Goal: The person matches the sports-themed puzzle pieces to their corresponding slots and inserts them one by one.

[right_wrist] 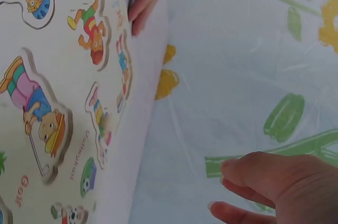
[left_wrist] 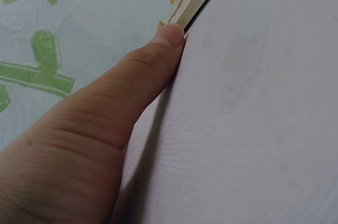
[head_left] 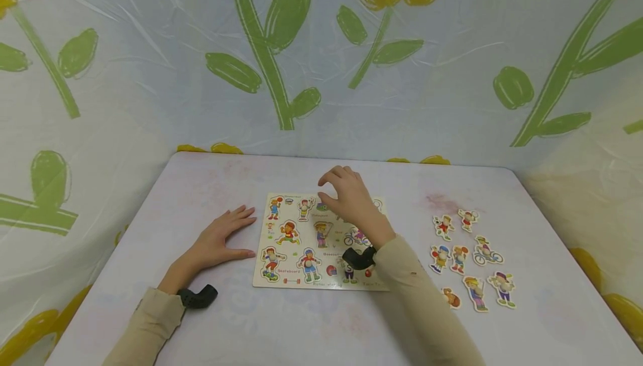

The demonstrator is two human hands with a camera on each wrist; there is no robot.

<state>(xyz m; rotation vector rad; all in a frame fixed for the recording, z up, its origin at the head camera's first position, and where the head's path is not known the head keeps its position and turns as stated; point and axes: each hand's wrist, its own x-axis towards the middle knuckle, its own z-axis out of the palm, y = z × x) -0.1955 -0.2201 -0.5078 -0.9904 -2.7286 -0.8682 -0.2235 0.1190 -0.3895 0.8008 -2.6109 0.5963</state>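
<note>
A cream wooden peg puzzle board (head_left: 301, 237) with printed sports figures and small words lies on the table. Beside its left edge, my left hand (head_left: 221, 235) rests with spread fingers, and in the left wrist view the thumb (left_wrist: 171, 35) touches the board's side. My right hand (head_left: 349, 196) hovers over the board's upper part, thumb and fingers bent apart around bare air. Below it, the right wrist view shows a golfer figure (right_wrist: 39, 110) and a runner figure (right_wrist: 92, 34) in cut-out recesses. My right forearm covers part of the board's right side.
Several loose figure pieces lie right of the board, among them a cyclist (head_left: 486, 251), a golfer piece (head_left: 475, 293) and a piece with a purple cap (head_left: 502, 289). A white table (head_left: 226, 327) bears everything. Behind it hangs a flower-patterned cloth (head_left: 171, 104).
</note>
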